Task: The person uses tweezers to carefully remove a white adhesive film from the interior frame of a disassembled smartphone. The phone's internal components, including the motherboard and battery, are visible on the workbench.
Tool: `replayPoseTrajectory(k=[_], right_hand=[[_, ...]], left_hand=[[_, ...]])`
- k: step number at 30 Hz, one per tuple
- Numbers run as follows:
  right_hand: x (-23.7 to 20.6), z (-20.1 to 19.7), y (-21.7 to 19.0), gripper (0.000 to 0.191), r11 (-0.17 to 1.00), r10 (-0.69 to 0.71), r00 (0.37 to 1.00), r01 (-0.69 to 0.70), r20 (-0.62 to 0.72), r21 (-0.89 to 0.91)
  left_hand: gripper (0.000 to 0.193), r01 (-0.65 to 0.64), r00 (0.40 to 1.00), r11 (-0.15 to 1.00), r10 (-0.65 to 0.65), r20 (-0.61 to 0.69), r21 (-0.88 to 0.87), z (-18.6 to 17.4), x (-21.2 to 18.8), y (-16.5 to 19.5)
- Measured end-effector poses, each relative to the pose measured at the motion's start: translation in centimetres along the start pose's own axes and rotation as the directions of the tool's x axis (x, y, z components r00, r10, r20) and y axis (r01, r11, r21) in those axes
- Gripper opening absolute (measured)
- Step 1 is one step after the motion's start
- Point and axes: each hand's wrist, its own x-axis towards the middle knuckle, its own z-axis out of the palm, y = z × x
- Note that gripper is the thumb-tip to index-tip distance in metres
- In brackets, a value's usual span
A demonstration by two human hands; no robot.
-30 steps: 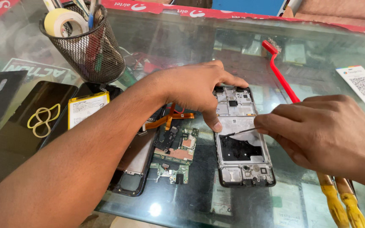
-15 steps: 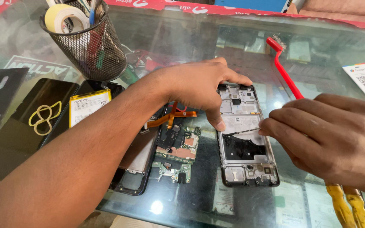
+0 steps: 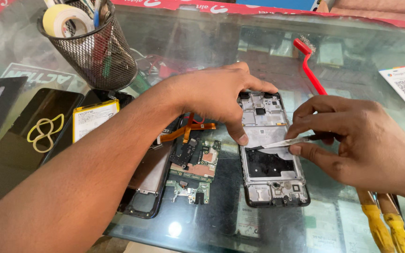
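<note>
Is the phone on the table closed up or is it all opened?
Opened. The phone frame lies flat with its insides bare, and its circuit board sits apart beside it. The left hand steadies it; the right hand pokes tweezers in.

Glass counter (image 3: 212, 42) carries phone frame (image 3: 270, 154), circuit board (image 3: 194, 171), mesh cup (image 3: 97, 51).
</note>
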Motion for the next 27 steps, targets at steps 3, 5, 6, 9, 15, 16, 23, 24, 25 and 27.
replayPoseTrajectory(k=[3,5,6,9,15,16,23,24,25,27], right_hand=[[0.1,0.1,0.5,0.021,0.97,-0.212,0.973,0.22,-0.087,0.106],[0.2,0.4,0.8,0.017,0.975,-0.174,0.981,0.184,-0.083,0.125],[0.1,0.4,0.9,0.015,0.977,-0.156,0.984,0.166,-0.08,0.134],[0.1,0.5,1.0,0.012,0.98,-0.159,0.985,0.166,-0.071,0.105],[0.3,0.8,0.7,0.014,0.996,-0.065,0.996,0.069,-0.063,0.061],[0.3,0.8,0.6,0.014,0.996,-0.06,0.996,0.065,-0.066,0.063],[0.5,0.7,-0.1,0.014,0.99,0.023,0.999,-0.019,-0.027,0.139],[0.6,0.8,-0.3,0.014,0.987,0.082,0.997,-0.081,-0.003,0.136],[0.7,0.8,-0.5,0.014,0.981,0.14,0.99,-0.142,0.021,0.131],[0.7,0.8,-0.8,0.013,0.96,0.263,0.962,-0.268,0.072,0.079]], left_hand=[[0.112,-0.047,0.999,0.998,0.048,-0.016,0.051,0.0,-0.1,-0.1],[0.109,-0.061,0.998,0.998,0.061,-0.001,0.035,-0.3,-0.3,-0.4],[0.107,-0.067,0.998,0.997,0.067,0.005,0.026,-0.4,-0.3,-0.5],[0.103,-0.119,0.992,0.993,0.119,-0.027,0.028,-0.5,-0.7,-0.7],[0.039,-0.431,0.897,0.901,0.435,-0.084,0.056,-0.1,-1.0,0.1],[0.035,-0.378,0.923,0.925,0.379,-0.056,0.029,0.0,-1.1,0.2],[0.011,-0.33,0.944,0.944,0.33,-0.017,0.001,0.1,-1.3,0.4],[0.009,-0.34,0.94,0.94,0.34,-0.022,0.007,0.0,-1.3,0.3],[0.01,-0.331,0.944,0.944,0.331,-0.012,-0.001,0.0,-1.4,0.2],[0.011,-0.311,0.95,0.95,0.311,0.006,-0.014,0.2,-1.5,0.2]])
